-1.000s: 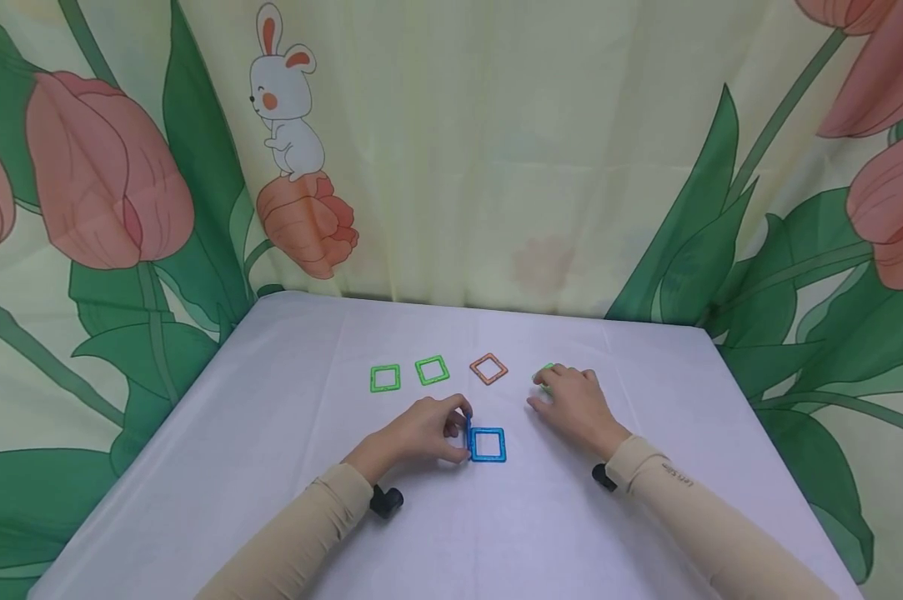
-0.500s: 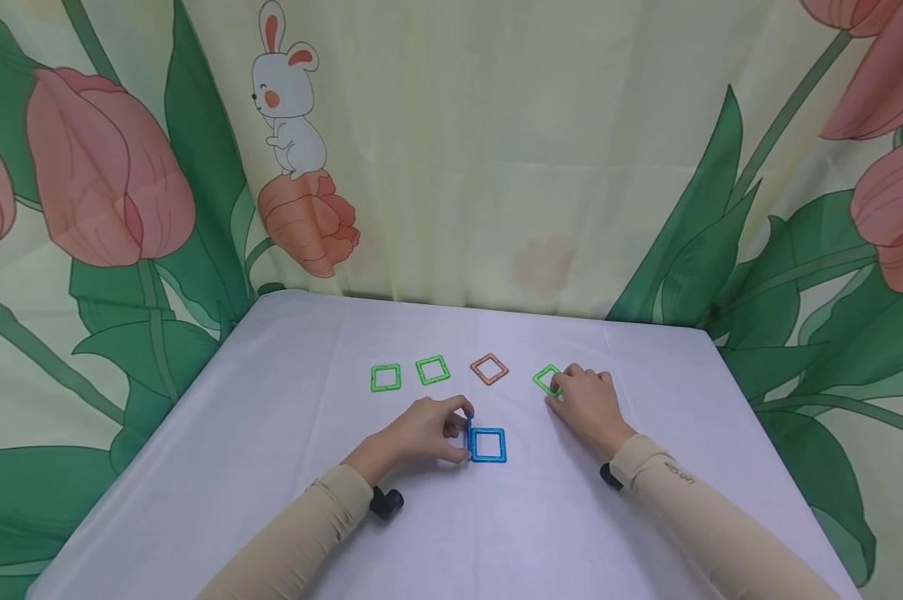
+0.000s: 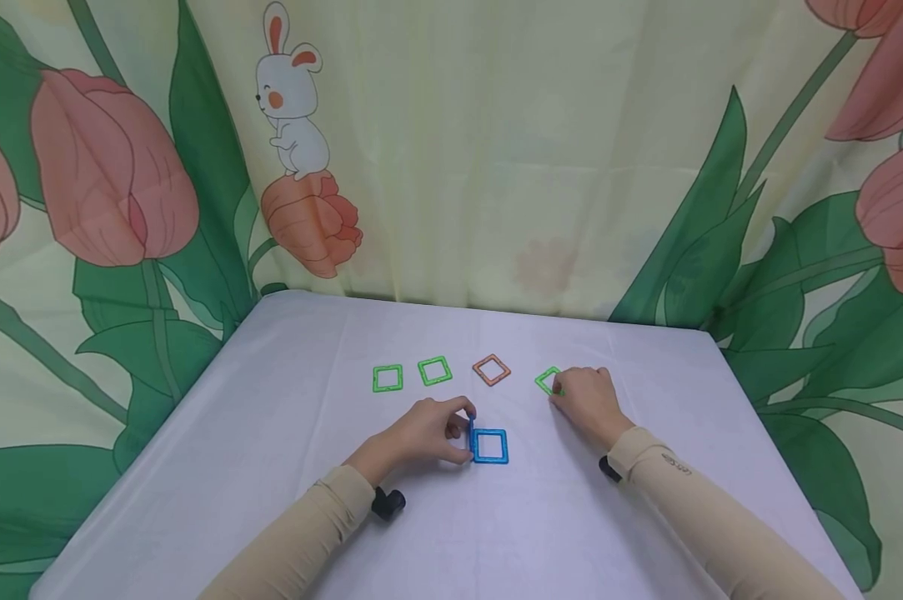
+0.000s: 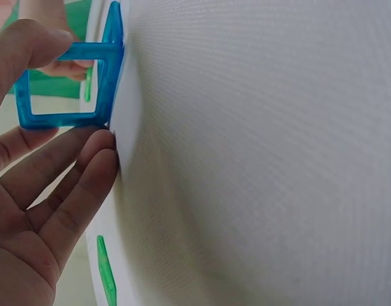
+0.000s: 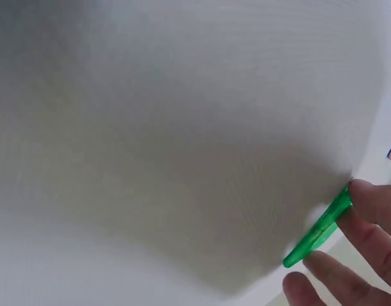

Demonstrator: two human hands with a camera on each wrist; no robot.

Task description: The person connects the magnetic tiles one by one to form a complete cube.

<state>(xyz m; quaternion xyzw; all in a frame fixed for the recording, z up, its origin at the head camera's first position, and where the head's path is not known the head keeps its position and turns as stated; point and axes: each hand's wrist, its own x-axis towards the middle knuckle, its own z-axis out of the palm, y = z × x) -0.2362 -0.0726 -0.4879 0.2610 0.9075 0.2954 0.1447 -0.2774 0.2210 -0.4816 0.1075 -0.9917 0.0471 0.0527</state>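
Observation:
My left hand (image 3: pixel 424 429) pinches an upright blue square magnetic tile (image 4: pixel 61 120) between thumb and fingers. Along its lower edge it meets a second blue tile (image 3: pixel 491 461), which lies flat on the table to its right. Further right and back, my right hand (image 3: pixel 588 402) pinches a green square magnetic tile (image 5: pixel 317 229) at the tabletop. Thumb and fingers bear on the green tile's edges in the right wrist view. From the head view, the hand covers its right corner.
Two more green tiles, one at the left (image 3: pixel 387 390) and one beside it (image 3: pixel 435 381), lie flat behind the left hand. An orange tile (image 3: pixel 492 384) lies turned cornerwise between them and the right hand. A white cloth (image 3: pixel 271 433) covers the table; a printed curtain (image 3: pixel 459 208) hangs behind.
My right hand has shifted slightly right from over the green tile to its right corner, and its fingers have closed on it. The left hand keeps holding the upright blue tile in place.

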